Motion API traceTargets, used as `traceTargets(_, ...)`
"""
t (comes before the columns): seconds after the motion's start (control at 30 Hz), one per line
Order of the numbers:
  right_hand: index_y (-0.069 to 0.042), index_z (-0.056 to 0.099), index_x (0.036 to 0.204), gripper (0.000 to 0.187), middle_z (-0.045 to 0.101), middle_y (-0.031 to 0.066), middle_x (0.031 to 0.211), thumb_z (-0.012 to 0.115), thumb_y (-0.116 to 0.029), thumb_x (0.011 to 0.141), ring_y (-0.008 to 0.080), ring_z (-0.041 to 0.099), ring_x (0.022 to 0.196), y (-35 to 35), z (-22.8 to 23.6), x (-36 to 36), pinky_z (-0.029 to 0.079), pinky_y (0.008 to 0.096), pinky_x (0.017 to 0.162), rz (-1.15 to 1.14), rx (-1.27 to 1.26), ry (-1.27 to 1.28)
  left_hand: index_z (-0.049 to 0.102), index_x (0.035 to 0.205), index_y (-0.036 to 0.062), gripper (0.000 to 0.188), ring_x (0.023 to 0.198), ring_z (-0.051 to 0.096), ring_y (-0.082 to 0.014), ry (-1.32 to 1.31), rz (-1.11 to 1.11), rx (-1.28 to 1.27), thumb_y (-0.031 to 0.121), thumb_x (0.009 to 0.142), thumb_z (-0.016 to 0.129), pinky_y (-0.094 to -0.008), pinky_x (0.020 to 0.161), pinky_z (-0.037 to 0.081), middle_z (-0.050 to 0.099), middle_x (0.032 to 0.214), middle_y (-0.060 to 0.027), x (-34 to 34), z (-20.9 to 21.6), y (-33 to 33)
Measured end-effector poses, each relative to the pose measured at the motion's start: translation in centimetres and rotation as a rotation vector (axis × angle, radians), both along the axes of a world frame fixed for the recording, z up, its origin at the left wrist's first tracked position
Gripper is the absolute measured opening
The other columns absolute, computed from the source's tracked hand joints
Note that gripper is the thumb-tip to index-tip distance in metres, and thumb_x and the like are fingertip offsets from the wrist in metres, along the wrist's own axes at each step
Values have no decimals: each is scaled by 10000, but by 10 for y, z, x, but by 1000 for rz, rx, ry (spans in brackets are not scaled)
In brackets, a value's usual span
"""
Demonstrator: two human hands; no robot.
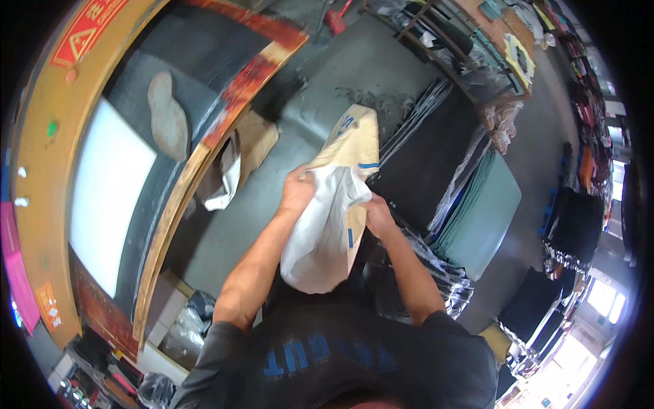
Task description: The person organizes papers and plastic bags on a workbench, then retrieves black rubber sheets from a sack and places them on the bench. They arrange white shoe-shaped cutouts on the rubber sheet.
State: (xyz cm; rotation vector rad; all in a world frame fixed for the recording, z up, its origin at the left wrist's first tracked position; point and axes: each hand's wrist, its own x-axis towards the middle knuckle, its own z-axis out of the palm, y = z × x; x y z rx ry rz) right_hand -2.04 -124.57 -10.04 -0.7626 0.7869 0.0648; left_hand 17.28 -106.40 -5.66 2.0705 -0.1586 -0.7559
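Note:
Between my two hands hangs a large tan sack (364, 136) with blue markings, its pale inner lining (320, 235) folded outward toward me. My left hand (298, 191) grips the left edge of the sack's mouth, fingers closed on the material. On the other side my right hand (377, 213) is closed on the right edge of the same mouth. Both forearms reach forward from my body, and the sack's far end points away from me. What lies inside the sack, if anything, cannot be made out.
On the left stands a wood-edged machine bed (170, 198) with a white sheet (112, 198) and a sole-shaped piece (168, 116). Below its edge is an open carton (255, 146). To the right are stacks of black sheets (432, 163) and green sheets (480, 211); a metal rack (470, 65) stands beyond.

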Motion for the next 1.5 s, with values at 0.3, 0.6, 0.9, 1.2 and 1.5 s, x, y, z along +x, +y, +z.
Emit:
traceTargets(0.3,-3,644,1302,482,715,107,1064,714,-155,850,210,691,943,-151,-9,-27,566,364,841,125,-297,312,508,1520,107,667,1095,601,-159,193,-256,-68,127,882,701,-278,953,478,651,1349,-85,54,44,60)
traceTargets(0.6,-35,705,1237,421,739,96,1071,739,-237,868,231,709,1009,-122,17,55,548,342,928,459,-602,-10,749,960,28,611,785,551,-121,319,-191,181,624,983,617,-310,750,483,680,850,25,23,84,-10)
traceTargets(0.9,58,749,1058,229,743,66,876,632,-78,917,136,692,718,-143,-6,43,544,287,651,657,460,-270,723,1145,-75,622,936,706,-223,421,161,30,521,1016,602,-363,889,532,751,1037,-148,103,69,55)
traceTargets(1.2,-11,736,1134,244,724,33,1016,682,-161,948,115,660,877,-97,-16,20,532,282,807,376,486,-178,563,1344,-34,684,1195,558,-475,-776,-407,74,418,863,740,-556,1024,430,600,1272,-291,43,101,-42)
traceTargets(1.5,-17,753,1112,255,746,55,985,726,-160,902,142,679,882,-145,68,24,545,314,820,547,21,-282,567,1298,-8,581,1290,543,-470,-1157,-858,-188,242,798,726,-610,1117,366,603,1342,-262,13,145,-145)
